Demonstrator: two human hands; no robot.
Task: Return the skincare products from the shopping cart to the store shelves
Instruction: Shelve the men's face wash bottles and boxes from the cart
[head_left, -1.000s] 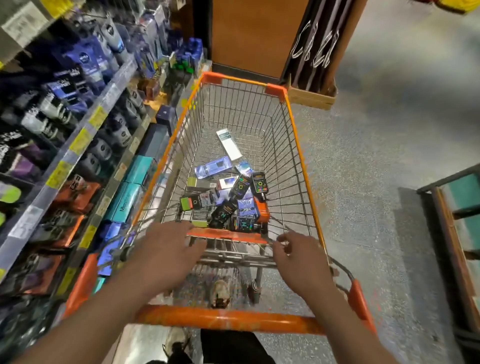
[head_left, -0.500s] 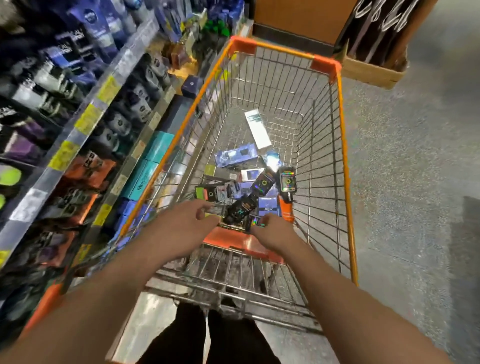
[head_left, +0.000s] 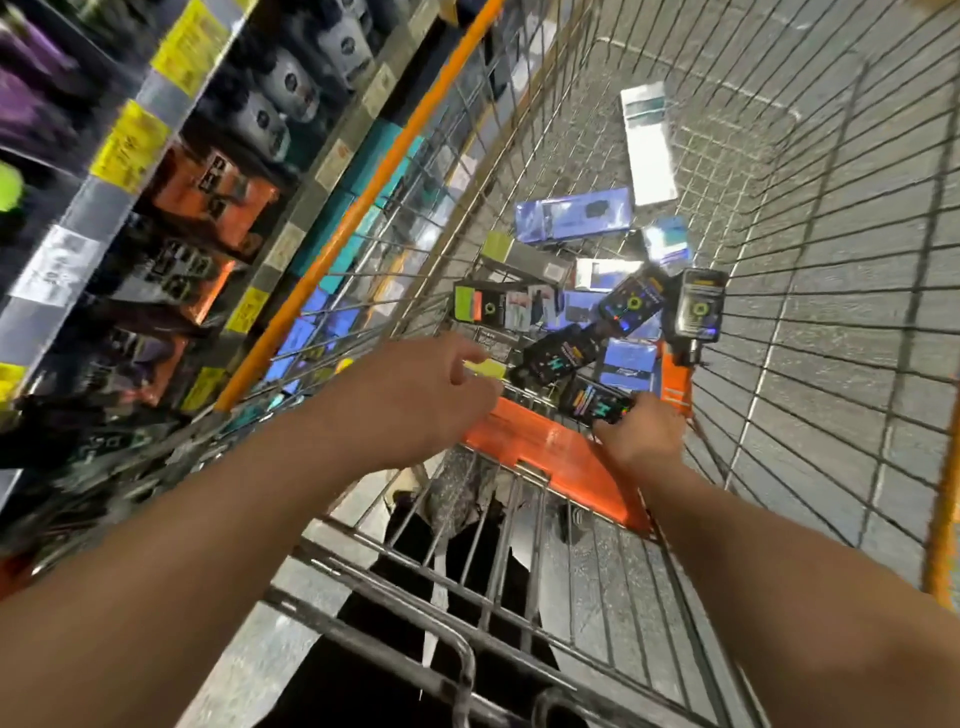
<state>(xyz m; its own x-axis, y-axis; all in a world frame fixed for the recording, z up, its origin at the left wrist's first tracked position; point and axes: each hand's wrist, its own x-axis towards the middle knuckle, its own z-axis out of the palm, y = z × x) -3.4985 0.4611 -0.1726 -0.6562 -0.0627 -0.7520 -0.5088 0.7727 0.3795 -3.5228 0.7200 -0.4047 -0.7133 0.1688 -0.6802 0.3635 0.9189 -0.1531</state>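
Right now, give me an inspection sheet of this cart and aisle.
Surface: wire cart, orange seat flap down.
Job's things: boxes heaped at the near end; white box lies apart at the far end.
Clutter: nothing seen.
Hands: right hand grips a black box; left hand reaches in, holds nothing.
Cables: nothing seen.
Surroundings: stocked shelves on the left, grey floor on the right.
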